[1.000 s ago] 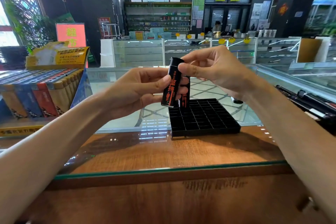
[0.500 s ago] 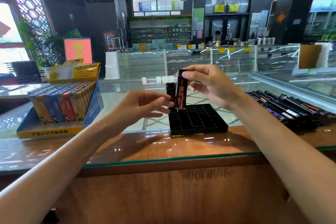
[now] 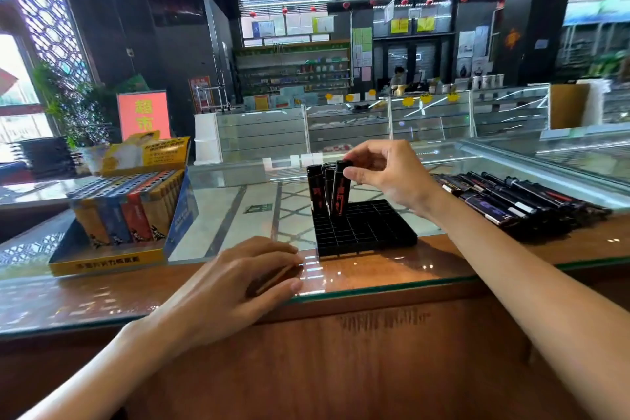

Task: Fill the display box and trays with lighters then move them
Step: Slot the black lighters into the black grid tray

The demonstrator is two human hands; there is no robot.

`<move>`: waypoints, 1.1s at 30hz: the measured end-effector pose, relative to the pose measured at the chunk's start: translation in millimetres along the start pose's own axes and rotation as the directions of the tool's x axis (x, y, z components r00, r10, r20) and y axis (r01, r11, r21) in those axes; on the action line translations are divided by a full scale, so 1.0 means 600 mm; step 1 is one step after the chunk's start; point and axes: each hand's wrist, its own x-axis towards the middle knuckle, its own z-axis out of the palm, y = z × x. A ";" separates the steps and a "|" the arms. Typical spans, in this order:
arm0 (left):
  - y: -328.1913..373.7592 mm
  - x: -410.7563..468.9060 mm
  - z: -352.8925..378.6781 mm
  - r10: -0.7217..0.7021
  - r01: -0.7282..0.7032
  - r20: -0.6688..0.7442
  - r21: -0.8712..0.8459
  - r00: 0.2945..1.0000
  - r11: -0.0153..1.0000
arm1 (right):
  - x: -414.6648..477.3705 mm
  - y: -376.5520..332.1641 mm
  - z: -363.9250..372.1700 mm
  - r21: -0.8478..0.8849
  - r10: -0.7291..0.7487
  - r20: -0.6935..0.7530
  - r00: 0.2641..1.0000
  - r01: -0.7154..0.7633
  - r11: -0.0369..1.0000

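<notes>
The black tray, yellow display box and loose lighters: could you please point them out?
black tray (image 3: 371,232), head view, empty grid cells.
yellow display box (image 3: 105,264), head view, front lip.
loose lighters (image 3: 504,204), head view, pile's middle.

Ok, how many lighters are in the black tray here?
3, at the far-left corner of the black tray: the left lighter, the middle lighter partly hidden behind, and the tilted lighter pinched by the right hand. Others may be hidden behind them.
</notes>
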 end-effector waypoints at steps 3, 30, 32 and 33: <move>0.001 -0.001 0.000 0.005 -0.005 -0.011 -0.003 1.000 1.000 | -0.001 0.005 0.009 -0.090 -0.022 0.016 1.000 0.023 0.996; 0.015 -0.001 -0.003 0.003 -0.003 -0.020 -0.027 1.000 1.000 | -0.013 0.022 0.032 -0.110 0.052 -0.050 0.997 -0.057 0.992; 0.014 -0.001 -0.003 0.000 0.000 -0.020 -0.028 1.000 1.000 | -0.012 0.022 0.032 -0.112 0.051 -0.037 0.998 -0.055 0.992; 0.015 -0.001 -0.003 -0.001 0.000 -0.021 -0.029 1.000 1.000 | -0.011 0.021 0.031 -0.085 0.051 -0.041 0.998 -0.054 0.995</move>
